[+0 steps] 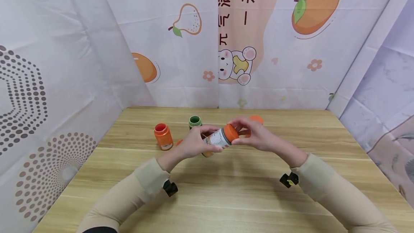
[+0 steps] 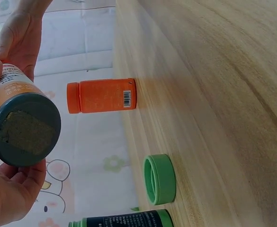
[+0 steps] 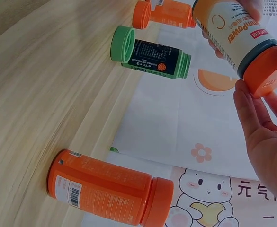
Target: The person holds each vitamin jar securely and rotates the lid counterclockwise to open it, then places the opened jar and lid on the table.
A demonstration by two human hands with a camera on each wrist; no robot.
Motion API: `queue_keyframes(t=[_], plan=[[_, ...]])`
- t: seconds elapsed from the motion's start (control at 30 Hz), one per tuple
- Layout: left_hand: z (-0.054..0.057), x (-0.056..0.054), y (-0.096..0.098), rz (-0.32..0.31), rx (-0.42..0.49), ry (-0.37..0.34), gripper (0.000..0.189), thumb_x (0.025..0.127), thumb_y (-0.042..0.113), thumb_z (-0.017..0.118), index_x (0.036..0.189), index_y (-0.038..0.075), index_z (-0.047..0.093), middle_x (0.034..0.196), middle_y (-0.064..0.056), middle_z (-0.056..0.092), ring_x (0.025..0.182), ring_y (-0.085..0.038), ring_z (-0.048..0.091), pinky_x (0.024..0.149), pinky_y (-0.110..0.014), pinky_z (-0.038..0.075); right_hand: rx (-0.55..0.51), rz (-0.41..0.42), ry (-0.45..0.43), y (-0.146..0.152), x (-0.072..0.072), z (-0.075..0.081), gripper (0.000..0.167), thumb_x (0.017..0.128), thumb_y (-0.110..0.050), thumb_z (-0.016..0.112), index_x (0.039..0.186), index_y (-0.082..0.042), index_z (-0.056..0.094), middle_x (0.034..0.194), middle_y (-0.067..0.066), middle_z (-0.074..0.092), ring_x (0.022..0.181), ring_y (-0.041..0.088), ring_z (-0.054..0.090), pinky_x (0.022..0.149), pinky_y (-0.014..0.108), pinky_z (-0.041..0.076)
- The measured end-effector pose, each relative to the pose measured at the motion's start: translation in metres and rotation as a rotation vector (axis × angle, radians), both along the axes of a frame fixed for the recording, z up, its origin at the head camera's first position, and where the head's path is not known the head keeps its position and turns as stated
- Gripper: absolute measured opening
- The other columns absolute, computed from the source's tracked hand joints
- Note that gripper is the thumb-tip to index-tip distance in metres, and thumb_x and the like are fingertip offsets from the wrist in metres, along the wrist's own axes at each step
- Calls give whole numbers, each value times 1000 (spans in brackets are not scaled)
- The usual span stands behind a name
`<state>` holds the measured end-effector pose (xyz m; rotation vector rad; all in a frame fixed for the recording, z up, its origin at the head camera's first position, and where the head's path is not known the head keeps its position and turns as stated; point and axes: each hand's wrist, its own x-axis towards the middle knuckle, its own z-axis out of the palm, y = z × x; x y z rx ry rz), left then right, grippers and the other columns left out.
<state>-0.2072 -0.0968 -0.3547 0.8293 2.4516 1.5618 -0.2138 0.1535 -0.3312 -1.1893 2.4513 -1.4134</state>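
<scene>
One held bottle (image 1: 216, 140), head view: raised clear of the desk (image 1: 226, 204), tilted, with its orange cap (image 1: 231, 133) toward the right; probably slanted to offer the cap across.
Left hand (image 1: 198, 141), head view: clamped round the held bottle's body; likely a brace against any twist at the other end.
Right hand (image 1: 255, 134), head view: closed on the orange cap, clear of the label; seemingly placed for working the cap alone.
Open orange bottle (image 1: 164, 139), head view: upright at the left, mouth bare, with a small orange lid (image 1: 179, 142) near it, partly hidden by the left hand; perhaps kept close as a pair.
Green bottle (image 1: 195, 119), head view: upright beyond the left hand, mouth bare and upward.
Capped orange bottle (image 1: 256, 119), head view: mostly hidden behind the right hand, only the lid top showing.
Grey base (image 2: 29, 130), left wrist view: turned toward the camera, with curled fingers beside it.
Green lid (image 2: 165, 182), left wrist view: on the desk, hollow side up, near the green bottle; perhaps set down that way straight from the fingers.
Dark collar (image 3: 257, 57), right wrist view: directly against the orange cap, pinched by the right hand at its sides; impossible to tell whether tight or loose.
</scene>
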Motion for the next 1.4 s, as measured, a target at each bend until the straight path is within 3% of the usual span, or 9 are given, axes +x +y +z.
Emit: queue_keyframes(t=[0.23,0.57,0.73,0.9,1.0,1.17,1.4], plan=[[-1,-1,0,-11,-2,1,54,73,21,86,122,10,66,102,-2,67,85,-21,59,72,-34,50,-9,20,32,1,1,-1,49,79,-3,79,122,2,55,109,9,59,94,22,61,84,37,54],[2,8,-2,-1,-35,-4,55,73,24,86,122,10,66,101,0,66,83,-20,59,70,-33,51,6,68,87,2,3,0,55,76,-5,82,123,1,56,113,9,59,96,21,63,87,36,52],[5,9,-2,1,-50,25,55,73,25,86,122,12,64,104,0,65,86,-19,59,71,-34,51,37,31,69,2,6,3,56,79,-10,82,127,-2,54,118,8,58,101,22,61,87,41,51],[9,10,0,7,-87,44,56,74,27,85,123,14,61,107,2,63,90,-18,57,75,-34,50,63,-37,4,2,9,7,49,87,-13,75,130,-6,52,123,9,56,101,23,60,80,39,53],[10,11,1,1,-90,49,56,75,27,85,123,14,60,108,1,62,90,-19,57,75,-35,50,87,-78,5,1,11,10,41,91,-16,70,128,-8,54,118,7,57,95,20,60,74,37,54],[10,11,3,-7,-85,73,54,76,26,84,123,14,59,107,1,63,90,-18,57,75,-35,49,133,-132,82,-2,14,14,37,91,-23,70,124,-9,58,104,1,60,85,15,61,66,33,52],[11,12,2,-2,-90,73,55,75,27,85,123,14,60,106,-1,63,89,-19,56,73,-34,49,153,-136,128,-4,15,15,29,89,-25,73,112,-14,62,90,-5,63,74,12,60,60,32,50]])
